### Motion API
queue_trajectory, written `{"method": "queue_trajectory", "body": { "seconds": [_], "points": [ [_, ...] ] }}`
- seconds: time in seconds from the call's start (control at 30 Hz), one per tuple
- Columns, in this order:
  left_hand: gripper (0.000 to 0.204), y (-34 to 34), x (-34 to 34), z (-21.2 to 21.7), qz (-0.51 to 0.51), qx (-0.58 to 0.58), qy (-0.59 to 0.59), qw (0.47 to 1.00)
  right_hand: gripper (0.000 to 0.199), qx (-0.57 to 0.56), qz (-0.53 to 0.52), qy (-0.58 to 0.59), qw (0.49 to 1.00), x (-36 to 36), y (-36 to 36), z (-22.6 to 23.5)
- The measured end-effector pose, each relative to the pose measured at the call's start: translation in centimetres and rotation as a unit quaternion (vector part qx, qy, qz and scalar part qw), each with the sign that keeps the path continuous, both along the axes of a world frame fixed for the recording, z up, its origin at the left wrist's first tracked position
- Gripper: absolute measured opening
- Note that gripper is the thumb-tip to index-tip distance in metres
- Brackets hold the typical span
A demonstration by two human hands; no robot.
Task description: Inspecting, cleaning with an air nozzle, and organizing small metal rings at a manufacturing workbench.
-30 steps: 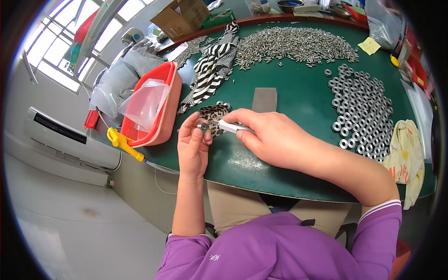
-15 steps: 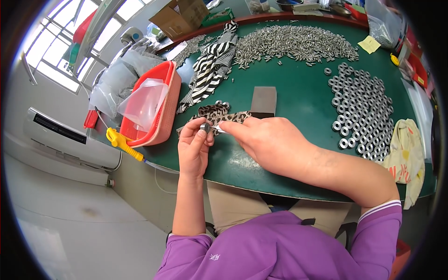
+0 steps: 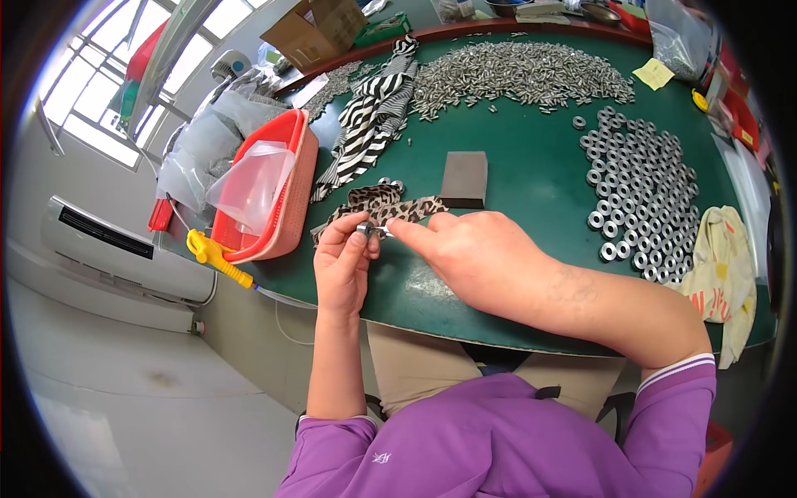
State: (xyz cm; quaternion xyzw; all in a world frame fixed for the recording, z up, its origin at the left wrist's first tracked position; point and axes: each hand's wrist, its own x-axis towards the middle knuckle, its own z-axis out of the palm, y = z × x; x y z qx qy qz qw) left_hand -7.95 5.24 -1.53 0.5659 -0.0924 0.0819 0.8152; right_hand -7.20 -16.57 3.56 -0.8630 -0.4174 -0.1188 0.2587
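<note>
I see the left hand (image 3: 340, 259) pinching a small metal ring (image 3: 364, 227) above the green worktop (image 3: 531, 166). The right hand (image 3: 475, 253) has its grip around a thin, mostly hidden tool (image 3: 384, 231) by the ring. Past them lie a spotted cloth (image 3: 419, 206), a gray block (image 3: 464, 176), then many shiny pins (image 3: 523, 76).

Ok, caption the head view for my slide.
Left hand holds a metal ring; right hand holds a tool close by.
</note>
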Motion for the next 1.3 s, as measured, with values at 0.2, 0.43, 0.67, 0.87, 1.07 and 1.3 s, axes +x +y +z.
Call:
{"method": "queue_trajectory", "body": {
  "seconds": [0.2, 0.43, 0.67, 0.87, 1.07, 1.3],
  "points": [
    [0.025, -0.1, 0.0, 0.1, -0.003, 0.022, -0.023, 0.999, 0.037, 0.053, 0.011, 0.091, 0.994, 0.5, 0.5, -1.1],
    [0.024, 0.5, 0.0, -0.2, -0.001, 0.006, -0.037, 0.999, 0.034, 0.168, 0.03, 0.485, 0.858, 0.5, 0.8, 1.2],
    [0.024, 0.2, 0.4, -0.2, -0.013, -0.013, -0.031, 0.999, 0.034, 0.177, 0.001, 0.028, 0.984, 0.8, 0.9, -2.3],
    [0.022, 0.4, 0.2, -0.3, 0.001, -0.005, -0.021, 1.0, 0.04, 0.062, 0.0, 0.073, 0.995, -0.8, 0.6, -0.3],
    [0.022, 0.6, 0.3, -0.5, 0.0, -0.017, -0.011, 1.0, 0.05, 0.015, -0.007, 0.037, 0.999, -1.3, 0.4, 0.2],
    [0.023, 0.6, 0.3, -0.4, -0.007, -0.026, 0.011, 1.0, 0.051, -0.038, -0.023, -0.076, 0.996, -1.0, 0.5, -0.1]
  ]
}}
